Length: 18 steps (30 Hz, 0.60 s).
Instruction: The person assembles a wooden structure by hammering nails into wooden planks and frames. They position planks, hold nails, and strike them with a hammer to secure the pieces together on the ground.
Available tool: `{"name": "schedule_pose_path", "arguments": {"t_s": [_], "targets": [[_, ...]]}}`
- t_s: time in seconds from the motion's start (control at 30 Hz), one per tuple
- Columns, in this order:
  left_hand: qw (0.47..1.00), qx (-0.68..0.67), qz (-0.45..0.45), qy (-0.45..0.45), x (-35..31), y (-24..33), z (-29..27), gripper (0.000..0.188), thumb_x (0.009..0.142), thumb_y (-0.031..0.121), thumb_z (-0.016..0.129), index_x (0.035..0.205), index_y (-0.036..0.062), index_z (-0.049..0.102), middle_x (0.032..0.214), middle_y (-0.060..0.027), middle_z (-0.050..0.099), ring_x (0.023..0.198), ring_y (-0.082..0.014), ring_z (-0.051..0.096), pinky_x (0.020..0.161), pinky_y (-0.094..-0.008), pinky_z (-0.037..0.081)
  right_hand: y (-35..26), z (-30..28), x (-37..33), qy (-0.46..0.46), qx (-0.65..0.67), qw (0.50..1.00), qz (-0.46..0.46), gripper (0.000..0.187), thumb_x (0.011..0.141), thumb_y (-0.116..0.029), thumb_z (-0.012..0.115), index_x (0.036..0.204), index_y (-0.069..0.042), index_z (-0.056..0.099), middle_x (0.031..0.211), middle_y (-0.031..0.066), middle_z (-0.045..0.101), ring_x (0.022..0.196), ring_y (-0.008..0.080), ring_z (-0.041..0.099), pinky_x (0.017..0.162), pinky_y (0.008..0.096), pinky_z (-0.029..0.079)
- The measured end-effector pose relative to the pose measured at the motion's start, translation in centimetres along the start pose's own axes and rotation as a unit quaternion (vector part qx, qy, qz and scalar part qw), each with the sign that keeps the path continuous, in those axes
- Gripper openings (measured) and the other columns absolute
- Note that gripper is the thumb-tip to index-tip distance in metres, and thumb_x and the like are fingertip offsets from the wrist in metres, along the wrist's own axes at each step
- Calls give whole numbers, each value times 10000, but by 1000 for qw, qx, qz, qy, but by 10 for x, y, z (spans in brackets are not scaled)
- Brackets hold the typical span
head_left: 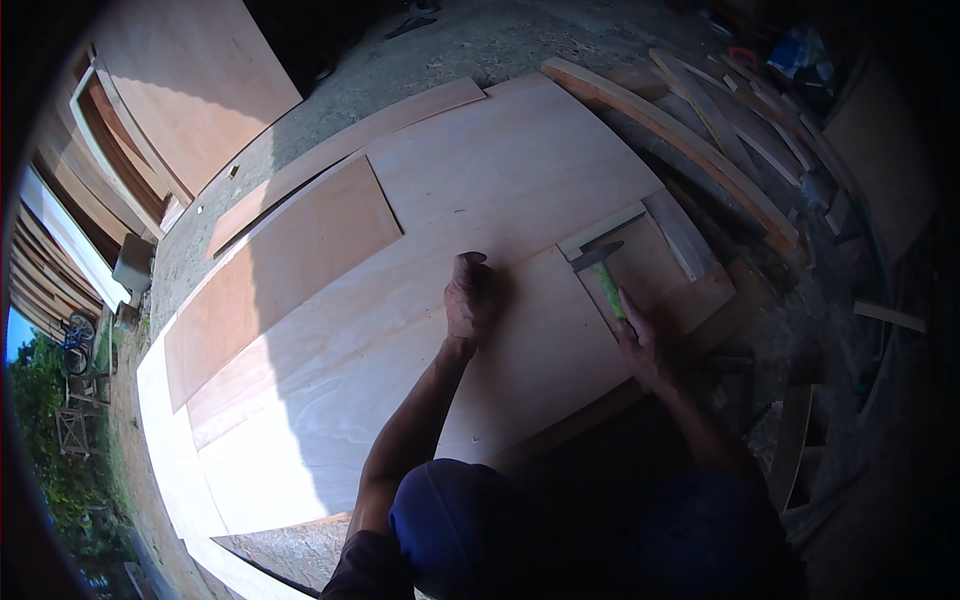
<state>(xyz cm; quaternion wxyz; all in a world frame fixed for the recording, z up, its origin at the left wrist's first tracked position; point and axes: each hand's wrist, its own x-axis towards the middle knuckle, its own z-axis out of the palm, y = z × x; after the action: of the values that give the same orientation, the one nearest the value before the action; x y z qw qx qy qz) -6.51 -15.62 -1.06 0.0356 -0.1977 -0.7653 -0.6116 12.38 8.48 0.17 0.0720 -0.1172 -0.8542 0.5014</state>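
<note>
My right hand [638, 335] is wrapped round the green handle of a hammer [608, 276]. The dark hammer head lies over a thin wooden strip at the right end of a large pale plywood sheet [500, 150]. Over the middle of that sheet is my left hand [466, 300], its fingers curled closed and its thumb side up. Whatever those fingers may hold is hidden. A smaller rectangular plywood piece [340, 225] rests on the sheet to the far left of my left hand, partly in bright sun.
Long timber beams [690, 150] and loose offcuts lie on the floor at the far right. A big plywood panel [190, 80] leans upright at the far left, near a stack of boards [60, 245]. A narrow plywood strip [440, 103] runs along the sheet's far edge.
</note>
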Motion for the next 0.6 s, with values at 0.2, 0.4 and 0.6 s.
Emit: {"name": "schedule_pose_path", "arguments": {"t_s": [0.2, 0.4, 0.6], "targets": [[994, 102, 29, 16, 3, -20, 4, 196, 1033, 255, 474, 1006, 72, 539, 861, -143, 619, 787, -339, 588, 762, -435, 481, -51, 18, 8, -37, -49, 993, -103, 652, 992, -83, 498, 1588, -83, 234, 1357, 301, 558, 1137, 423, 639, 914, 411, 520], [996, 84, -13, 21, 4, -19, 7, 495, 1080, 438, 267, 951, 51, 546, 862, -153, 631, 796, -365, 598, 766, -453, 479, -50, 48, 18, -44, -149, 980, -126, 656, 973, -90, 552, 1575, -157, 301, 793, 195, 605, 708, 359, 639, 644, 471, 523], [990, 139, -16, 0, 3, -9, 5, 273, 1012, 319, 484, 965, 53, 525, 870, -161, 635, 819, -379, 624, 761, -472, 484, -78, 48, 27, -76, -186, 966, -162, 663, 974, -84, 540, 1581, -136, 281, 761, 206, 604, 717, 360, 651, 637, 471, 531]]}}
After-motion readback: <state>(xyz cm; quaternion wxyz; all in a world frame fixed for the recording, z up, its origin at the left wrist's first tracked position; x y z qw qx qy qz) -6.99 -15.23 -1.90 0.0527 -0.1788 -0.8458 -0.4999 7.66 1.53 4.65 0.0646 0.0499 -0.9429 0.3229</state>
